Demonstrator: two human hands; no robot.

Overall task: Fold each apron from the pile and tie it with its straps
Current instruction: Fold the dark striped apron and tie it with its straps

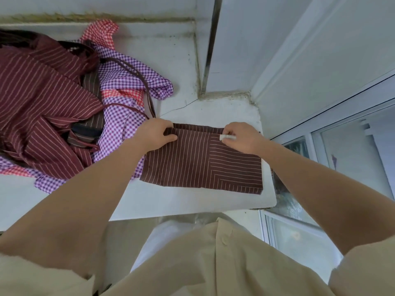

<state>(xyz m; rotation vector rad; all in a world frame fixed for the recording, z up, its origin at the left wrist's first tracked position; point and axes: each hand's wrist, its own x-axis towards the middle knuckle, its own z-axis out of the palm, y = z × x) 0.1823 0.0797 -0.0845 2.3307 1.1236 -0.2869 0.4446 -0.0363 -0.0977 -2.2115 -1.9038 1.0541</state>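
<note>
Both hands, L (pixel 155 133) & R (pixel 240 136), pinch folded apron's (pixel 201 165) far edge, near ledge (pixel 192 206) rim.

Folded maroon striped apron (pixel 201 161) beside apron pile (pixel 64 103).

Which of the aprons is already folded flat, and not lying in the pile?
The brown striped apron under both hands: it is a neat flat rectangle on the ledge, while the pile to its left lies crumpled.

Head camera, looking steeply down, close.
</note>
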